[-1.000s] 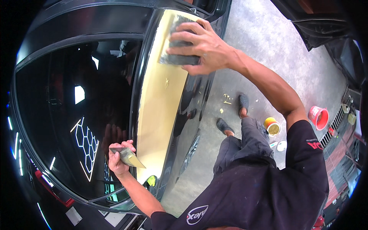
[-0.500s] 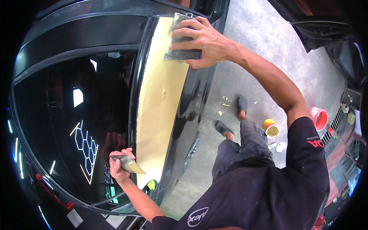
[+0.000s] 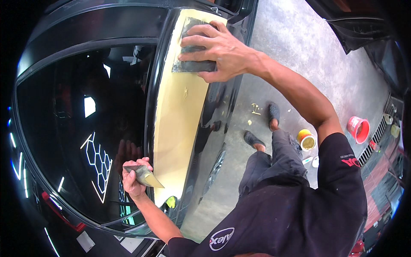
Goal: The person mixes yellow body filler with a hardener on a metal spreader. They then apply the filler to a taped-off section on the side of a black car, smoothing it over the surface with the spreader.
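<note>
A long band of pale yellow body filler [image 3: 182, 115] covers a black car panel, running beside the dark window. At its far end my right hand [image 3: 229, 53] spreads its fingers over a broad, flat grey spreader [image 3: 188, 66], with the thumb at its near edge. The spreader lies over the yellow surface. Lower left, my left hand [image 3: 133, 182] grips a second spreader [image 3: 147, 175], smeared with yellow filler; its tip points toward the near end of the band. A small raised ridge of filler [image 3: 186, 93] marks the middle of the band.
The car window [image 3: 115, 85] reflects hexagonal lights on the left. On the concrete floor [image 3: 278, 55] stand a yellow can of filler [image 3: 307, 141] and a red bucket [image 3: 359, 129], near my feet. Filler drips [image 3: 255, 109] spot the floor. A drain grate [image 3: 379, 130] runs at the right.
My right hand has moved left with its spreader, from the band's right edge to further across the yellow filler. My left hand stays at nearly the same place with its spreader.
</note>
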Demonstrator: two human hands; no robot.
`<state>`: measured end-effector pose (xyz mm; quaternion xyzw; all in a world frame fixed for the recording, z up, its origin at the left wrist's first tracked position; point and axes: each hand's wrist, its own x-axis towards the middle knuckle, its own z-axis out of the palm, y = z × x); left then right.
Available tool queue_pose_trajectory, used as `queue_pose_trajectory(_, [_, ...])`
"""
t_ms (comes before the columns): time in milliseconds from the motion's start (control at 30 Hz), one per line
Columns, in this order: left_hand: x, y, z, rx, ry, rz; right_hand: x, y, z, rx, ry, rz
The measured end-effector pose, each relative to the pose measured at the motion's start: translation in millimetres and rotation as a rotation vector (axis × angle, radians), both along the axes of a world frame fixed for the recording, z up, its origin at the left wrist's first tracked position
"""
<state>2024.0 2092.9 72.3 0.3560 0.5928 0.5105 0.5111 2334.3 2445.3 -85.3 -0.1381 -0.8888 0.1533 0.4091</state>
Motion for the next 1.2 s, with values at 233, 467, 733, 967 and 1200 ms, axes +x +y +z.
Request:
queue_pose_trajectory(233, [-2,2,-3,0.027,-0.025,-0.028,9,-47,10,-0.039,-0.125,-0.001])
queue_pose_trajectory(467, [-7,12,-3,0.047,-0.028,-0.129,-3,-85,11,-0.058,-0.157,-0.029])
queue_pose_trajectory(733, [-8,7,-2,-0.015,0.025,-0.047,-27,-151,12,-0.114,-0.086,-0.015])
queue_pose_trajectory(967, [-7,10,-3,0.01,0.007,-0.103,-21,-131,-27,-0.101,0.004,-0.031])
queue_pose_trajectory(1200, [-12,8,-6,0.032,-0.001,-0.141,-4,-53,-24,0.02,0.012,-0.076])
